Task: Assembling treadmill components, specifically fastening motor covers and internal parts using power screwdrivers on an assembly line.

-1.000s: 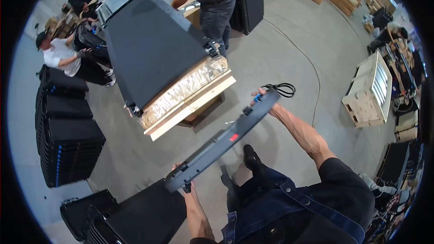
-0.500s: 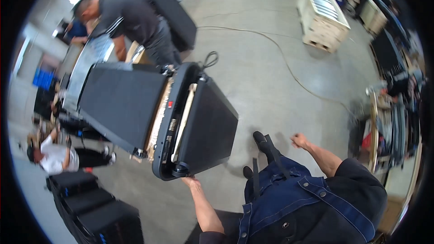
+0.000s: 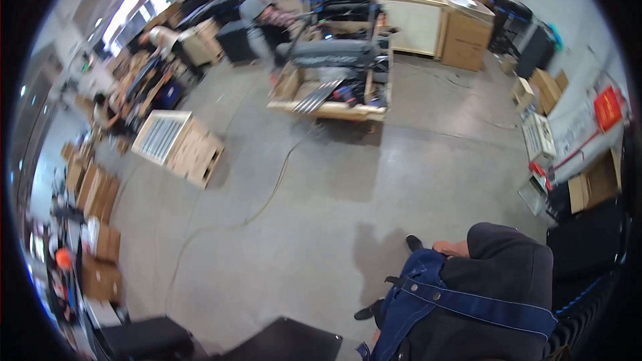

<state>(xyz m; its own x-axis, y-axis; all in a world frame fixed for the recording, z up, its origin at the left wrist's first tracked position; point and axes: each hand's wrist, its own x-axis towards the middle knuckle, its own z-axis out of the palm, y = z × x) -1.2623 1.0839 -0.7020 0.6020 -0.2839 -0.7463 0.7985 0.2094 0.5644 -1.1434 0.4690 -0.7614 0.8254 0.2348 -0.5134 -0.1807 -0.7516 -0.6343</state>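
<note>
My right hand (image 3: 452, 249) hangs low beside my blue apron (image 3: 428, 274), below a dark sleeve. Its fingers are small and smeared, and I make out nothing held in it. My left hand does not show; my body or the lower edge hides it. At the bottom edge, left of me, are a flat black panel (image 3: 287, 342) and another dark padded-looking piece (image 3: 150, 338).
Ahead stands a wooden crate (image 3: 334, 110) of parts, with a person (image 3: 257, 17) beside it. A pale slatted-top crate (image 3: 180, 144) is to the left. A cable (image 3: 274, 190) crosses the floor. Cardboard boxes (image 3: 465, 37) and black panels (image 3: 582, 254) line the right.
My view has swung to the right, away from the large black machine. My left hand, which was at its lower edge, has left the picture. My right arm is now close to my body.
</note>
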